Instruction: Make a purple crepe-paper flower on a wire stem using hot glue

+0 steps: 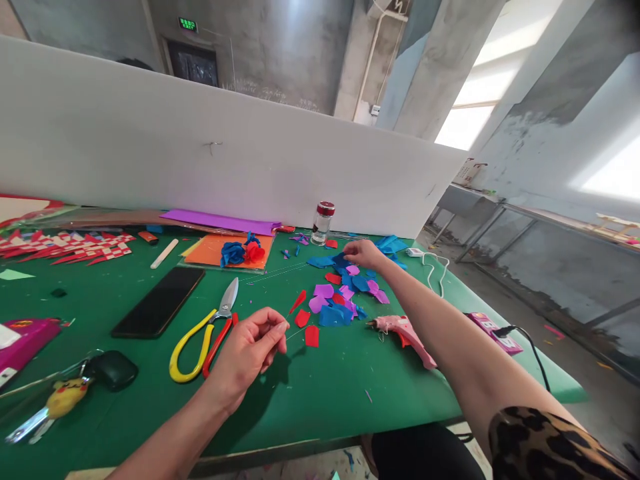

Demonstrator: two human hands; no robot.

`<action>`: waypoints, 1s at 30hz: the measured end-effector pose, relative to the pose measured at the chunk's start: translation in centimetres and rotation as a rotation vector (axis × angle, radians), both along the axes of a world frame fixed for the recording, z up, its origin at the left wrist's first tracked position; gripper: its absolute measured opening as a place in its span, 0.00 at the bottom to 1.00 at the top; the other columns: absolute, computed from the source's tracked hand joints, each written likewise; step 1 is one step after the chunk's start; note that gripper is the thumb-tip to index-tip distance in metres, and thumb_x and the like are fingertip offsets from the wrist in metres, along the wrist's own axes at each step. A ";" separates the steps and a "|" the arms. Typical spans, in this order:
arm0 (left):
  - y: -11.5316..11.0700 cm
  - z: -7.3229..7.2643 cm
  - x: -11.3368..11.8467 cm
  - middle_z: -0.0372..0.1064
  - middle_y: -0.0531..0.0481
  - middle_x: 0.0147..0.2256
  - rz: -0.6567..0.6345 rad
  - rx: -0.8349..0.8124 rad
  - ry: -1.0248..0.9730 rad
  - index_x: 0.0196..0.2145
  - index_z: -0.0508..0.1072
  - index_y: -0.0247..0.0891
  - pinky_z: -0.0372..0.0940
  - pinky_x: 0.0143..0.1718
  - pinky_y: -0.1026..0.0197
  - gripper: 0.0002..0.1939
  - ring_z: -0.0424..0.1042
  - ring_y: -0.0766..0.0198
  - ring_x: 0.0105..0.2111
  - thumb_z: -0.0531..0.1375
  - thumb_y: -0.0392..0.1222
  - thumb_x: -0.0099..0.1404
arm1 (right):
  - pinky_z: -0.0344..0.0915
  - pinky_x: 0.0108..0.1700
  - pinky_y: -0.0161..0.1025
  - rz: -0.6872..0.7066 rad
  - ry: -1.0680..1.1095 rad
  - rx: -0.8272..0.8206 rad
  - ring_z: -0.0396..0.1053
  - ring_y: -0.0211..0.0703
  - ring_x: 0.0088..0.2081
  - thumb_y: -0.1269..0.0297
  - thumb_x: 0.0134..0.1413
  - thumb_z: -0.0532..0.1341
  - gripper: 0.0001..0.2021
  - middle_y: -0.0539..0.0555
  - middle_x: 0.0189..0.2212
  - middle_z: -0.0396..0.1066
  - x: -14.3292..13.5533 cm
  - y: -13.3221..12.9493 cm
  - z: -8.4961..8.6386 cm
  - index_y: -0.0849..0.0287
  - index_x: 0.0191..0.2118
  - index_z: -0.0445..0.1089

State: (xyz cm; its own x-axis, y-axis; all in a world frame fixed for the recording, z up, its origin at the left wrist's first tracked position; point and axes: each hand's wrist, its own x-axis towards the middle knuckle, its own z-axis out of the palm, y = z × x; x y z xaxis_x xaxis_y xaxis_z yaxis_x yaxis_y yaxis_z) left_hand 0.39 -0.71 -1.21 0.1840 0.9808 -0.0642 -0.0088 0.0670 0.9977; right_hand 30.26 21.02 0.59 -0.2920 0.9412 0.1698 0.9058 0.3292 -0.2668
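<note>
My left hand (260, 339) is closed in a pinch, above the green table near the scissors (220, 327). A slim red paper piece (298, 302) points up and right from its fingertips, and a thin pale strand shows beside them. Farther off, my right hand (364, 255) reaches into the loose blue paper (320, 261), its fingertips pressed together on a darker blue paper piece (341, 261). Between the hands lie red paper petals (312, 336), purple petals (324, 291) and more blue pieces (335, 316). My right forearm passes over the pink glue gun (400, 327).
A black phone (159, 302), keys with a yellow charm (65, 399) and finished paper flowers (243, 253) lie leftward. A red-lidded glass jar (323, 223) stands by the white partition (280, 160). A power strip (493, 332) with a black cord is at the right edge.
</note>
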 end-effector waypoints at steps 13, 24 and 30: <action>0.2 0.0 -0.3 0.64 0.58 0.20 0.014 0.010 -0.007 0.30 0.67 0.39 0.49 0.17 0.70 0.13 0.54 0.73 0.17 0.60 0.51 0.61 | 0.69 0.29 0.30 -0.032 0.053 -0.167 0.73 0.38 0.26 0.65 0.57 0.61 0.09 0.50 0.24 0.76 1.8 -2.3 1.4 0.62 0.41 0.74; 0.3 -0.4 0.0 0.64 0.57 0.20 0.005 0.004 0.020 0.29 0.67 0.38 0.49 0.16 0.69 0.13 0.54 0.73 0.16 0.60 0.51 0.60 | 0.69 0.47 0.50 -0.305 -0.179 -0.264 0.69 0.47 0.47 0.61 0.62 0.59 0.15 0.58 0.51 0.67 -4.1 1.5 -2.4 0.60 0.52 0.66; 0.4 -0.3 -0.2 0.64 0.58 0.20 0.019 -0.001 -0.007 0.29 0.67 0.38 0.49 0.16 0.69 0.12 0.54 0.73 0.16 0.60 0.50 0.60 | 0.69 0.47 0.49 -0.331 0.001 -0.325 0.69 0.48 0.47 0.61 0.61 0.59 0.15 0.57 0.51 0.67 -3.5 2.4 -2.3 0.60 0.52 0.66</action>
State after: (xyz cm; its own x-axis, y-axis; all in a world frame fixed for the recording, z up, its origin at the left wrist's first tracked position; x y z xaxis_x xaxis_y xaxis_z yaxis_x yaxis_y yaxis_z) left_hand 0.18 -0.31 -1.50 0.1658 0.9841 -0.0641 -0.0168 0.0678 0.9976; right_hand 26.77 23.39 -1.74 0.0332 0.9882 -0.1495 0.9479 -0.0786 -0.3088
